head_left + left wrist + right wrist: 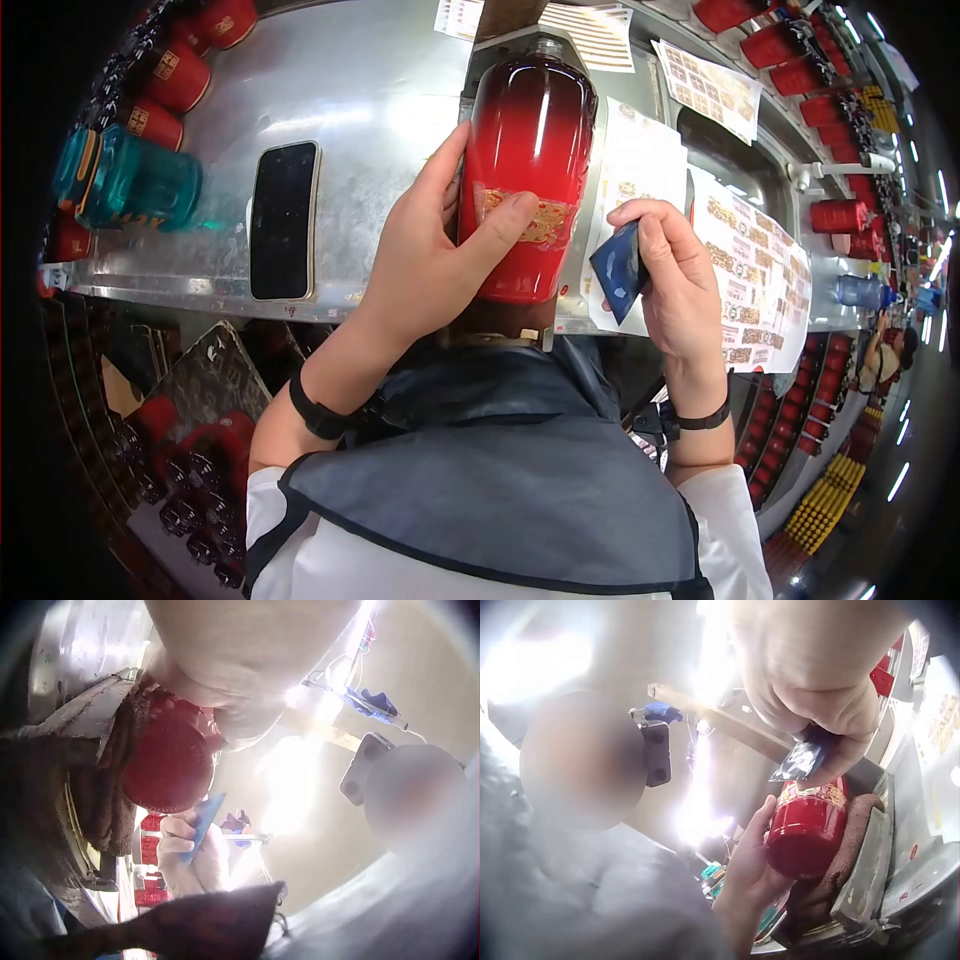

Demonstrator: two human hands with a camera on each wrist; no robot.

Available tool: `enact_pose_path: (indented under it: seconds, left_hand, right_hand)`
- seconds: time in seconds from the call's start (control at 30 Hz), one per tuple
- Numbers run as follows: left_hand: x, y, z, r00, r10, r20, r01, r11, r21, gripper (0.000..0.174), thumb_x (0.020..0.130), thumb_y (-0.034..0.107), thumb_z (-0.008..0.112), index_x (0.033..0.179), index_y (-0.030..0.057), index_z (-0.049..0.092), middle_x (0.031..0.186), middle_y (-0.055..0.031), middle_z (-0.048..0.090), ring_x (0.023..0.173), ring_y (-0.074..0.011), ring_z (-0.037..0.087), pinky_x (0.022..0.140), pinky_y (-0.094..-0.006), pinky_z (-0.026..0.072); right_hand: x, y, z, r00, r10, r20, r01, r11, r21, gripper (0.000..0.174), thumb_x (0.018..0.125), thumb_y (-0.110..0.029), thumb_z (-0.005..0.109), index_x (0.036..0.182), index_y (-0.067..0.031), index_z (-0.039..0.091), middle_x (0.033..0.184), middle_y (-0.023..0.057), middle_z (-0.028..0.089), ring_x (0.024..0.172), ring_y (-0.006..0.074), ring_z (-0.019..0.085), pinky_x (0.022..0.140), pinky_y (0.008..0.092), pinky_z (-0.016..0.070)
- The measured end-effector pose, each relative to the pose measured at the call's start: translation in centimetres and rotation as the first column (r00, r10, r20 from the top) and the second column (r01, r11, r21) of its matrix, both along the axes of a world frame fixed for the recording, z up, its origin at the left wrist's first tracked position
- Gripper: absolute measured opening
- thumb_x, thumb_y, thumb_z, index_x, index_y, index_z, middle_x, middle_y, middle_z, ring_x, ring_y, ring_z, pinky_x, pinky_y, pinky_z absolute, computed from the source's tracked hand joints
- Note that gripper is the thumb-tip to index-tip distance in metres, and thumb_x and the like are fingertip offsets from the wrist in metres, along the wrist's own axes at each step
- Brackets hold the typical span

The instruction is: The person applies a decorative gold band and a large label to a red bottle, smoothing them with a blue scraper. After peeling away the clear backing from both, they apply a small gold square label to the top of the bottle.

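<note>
A glossy red bottle [535, 120], darkening towards its neck, lies on its side with its base towards me. Under it is a padded brown cradle [855, 832], seen best in the right wrist view. My left hand [425, 255] grips the bottle from the left, its thumb across the gold-patterned label [545, 224]. To the right of the bottle, my right hand [680, 280] pinches a flat blue scraper [617, 275] with a pointed corner. In the right wrist view the scraper [802, 761] overlaps the label end of the bottle [806, 832].
A phone [284, 220] lies on the metal bench [370, 90] at left, near a teal plastic jug [155, 180]. Printed label sheets [755, 270] spread over the right side. Red containers [180, 75] line the far left, and more red ones [770, 45] stand at far right.
</note>
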State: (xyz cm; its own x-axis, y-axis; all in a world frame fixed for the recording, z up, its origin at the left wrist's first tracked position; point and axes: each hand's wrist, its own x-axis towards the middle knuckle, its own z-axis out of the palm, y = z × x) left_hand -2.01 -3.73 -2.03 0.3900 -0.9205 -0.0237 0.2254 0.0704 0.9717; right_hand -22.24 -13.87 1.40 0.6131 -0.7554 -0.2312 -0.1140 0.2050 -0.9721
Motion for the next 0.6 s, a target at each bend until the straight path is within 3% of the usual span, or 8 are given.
enact_pose_path:
  seconds: [0.23, 0.33, 0.4, 0.43, 0.5, 0.57, 0.6]
  left_hand:
    - [0.2, 0.5, -0.1, 1.0, -0.027, -0.005, 0.027, 1.0, 0.002, 0.08, 0.095, 0.019, 0.071, 0.152, -0.0131, 0.024, 0.14, -0.0228, 0.054, 0.128, -0.0237, 0.055, 0.105, -0.0343, 0.0471]
    - [0.3, 0.9, -0.4, 0.993, 0.055, 0.106, -0.053, 0.998, -0.023, 0.069, 0.096, 0.017, 0.069, 0.148, -0.0104, 0.033, 0.136, -0.021, 0.056, 0.129, -0.024, 0.055, 0.107, -0.0337, 0.046]
    - [0.5, 1.3, -0.1, 0.953, 0.215, 0.213, -0.204, 0.976, -0.073, 0.043, 0.094, 0.015, 0.069, 0.13, -0.0047, 0.054, 0.121, -0.0159, 0.061, 0.12, -0.0231, 0.06, 0.106, -0.0323, 0.046]
    - [0.8, 1.4, 0.1, 0.951, 0.221, 0.214, -0.21, 0.975, -0.074, 0.043, 0.094, 0.015, 0.069, 0.13, -0.0047, 0.054, 0.121, -0.0159, 0.061, 0.12, -0.0231, 0.06, 0.106, -0.0323, 0.046]
    - [1.4, 1.8, 0.3, 0.909, 0.204, 0.363, -0.198, 0.979, -0.055, 0.021, 0.092, 0.015, 0.07, 0.105, 0.0008, 0.063, 0.103, -0.012, 0.059, 0.102, -0.0209, 0.062, 0.095, -0.0314, 0.0486]
    - [1.7, 2.0, 0.8, 0.894, 0.196, 0.404, -0.209, 0.978, -0.011, 0.018, 0.091, 0.016, 0.072, 0.098, 0.0019, 0.064, 0.1, -0.0116, 0.058, 0.095, -0.0205, 0.06, 0.089, -0.0314, 0.0479]
    - [1.8, 2.1, 0.9, 0.879, 0.179, 0.443, -0.216, 0.976, 0.034, 0.016, 0.089, 0.016, 0.073, 0.091, 0.003, 0.064, 0.096, -0.0112, 0.057, 0.087, -0.0202, 0.057, 0.082, -0.0313, 0.0472]
  right_hand:
    - [0.2, -0.3, -0.4, 0.999, 0.032, -0.01, -0.032, 0.999, 0.027, 0.024, 0.109, -0.02, 0.049, 0.113, -0.004, 0.067, 0.104, -0.0031, 0.066, 0.089, 0.0017, 0.052, 0.082, 0.0187, 0.0425]
    - [-0.1, -0.4, -0.6, 1.0, 0.015, 0.003, -0.015, 1.0, 0.0, 0.024, 0.109, -0.02, 0.049, 0.113, -0.004, 0.067, 0.106, -0.0024, 0.066, 0.09, 0.0019, 0.053, 0.083, 0.019, 0.0429]
    - [-0.2, -0.5, -0.7, 1.0, 0.004, 0.011, -0.004, 1.0, 0.0, 0.024, 0.109, -0.02, 0.049, 0.113, -0.0037, 0.067, 0.105, -0.0024, 0.066, 0.09, 0.0018, 0.053, 0.083, 0.019, 0.043]
    - [-0.3, -0.5, -0.8, 1.0, -0.011, 0.018, 0.011, 1.0, 0.0, 0.024, 0.109, -0.02, 0.049, 0.113, -0.0035, 0.067, 0.105, -0.0023, 0.066, 0.09, 0.0018, 0.053, 0.083, 0.019, 0.0431]
    - [-0.3, -0.5, -0.8, 1.0, -0.01, 0.02, 0.01, 1.0, 0.017, 0.024, 0.109, -0.019, 0.049, 0.113, -0.0033, 0.067, 0.104, -0.0023, 0.065, 0.089, 0.0015, 0.053, 0.082, 0.0187, 0.0431]
    - [-0.3, -0.6, -0.9, 1.0, -0.01, 0.022, 0.009, 0.999, 0.031, 0.025, 0.109, -0.019, 0.049, 0.113, -0.0031, 0.067, 0.103, -0.0023, 0.065, 0.088, 0.0013, 0.052, 0.081, 0.0184, 0.0431]
    - [-0.4, -0.6, -1.2, 1.0, -0.001, 0.009, 0.001, 1.0, -0.002, 0.025, 0.11, -0.02, 0.046, 0.114, -0.0022, 0.064, 0.092, 0.0006, 0.064, 0.075, 0.0045, 0.056, 0.066, 0.0213, 0.0478]
